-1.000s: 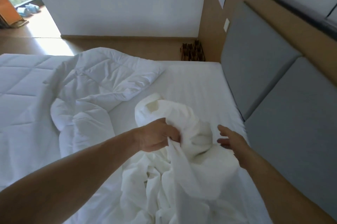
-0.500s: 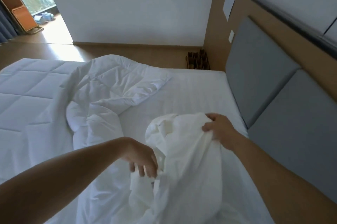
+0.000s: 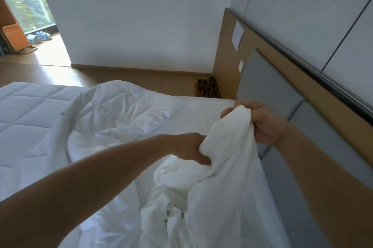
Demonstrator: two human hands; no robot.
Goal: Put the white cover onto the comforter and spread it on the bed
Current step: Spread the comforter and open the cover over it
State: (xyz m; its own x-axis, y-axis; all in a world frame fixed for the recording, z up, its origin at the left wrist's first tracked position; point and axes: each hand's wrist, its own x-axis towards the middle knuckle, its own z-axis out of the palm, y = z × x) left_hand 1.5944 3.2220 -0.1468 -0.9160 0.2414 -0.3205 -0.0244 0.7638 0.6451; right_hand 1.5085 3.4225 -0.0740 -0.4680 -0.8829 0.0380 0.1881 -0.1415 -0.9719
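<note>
Clamping your left hand [image 3: 187,149] low and right hand [image 3: 262,124] higher on the bunched cover [image 3: 224,169] by the headboard [image 3: 268,88], you have the comforter [image 3: 113,116] lying crumpled on the bed [image 3: 205,106] to your left, nearer the left hand.

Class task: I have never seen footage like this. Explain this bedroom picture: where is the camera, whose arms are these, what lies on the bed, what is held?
No machine here: the arms are a person's, and the camera sits on that person's head, looking forward and down. The left hand and right hand both grip a bunched white cover, its top raised off the bed. The quilted comforter lies crumpled on the bed to the left, not yet inside the cover. A grey padded headboard runs along the right.
</note>
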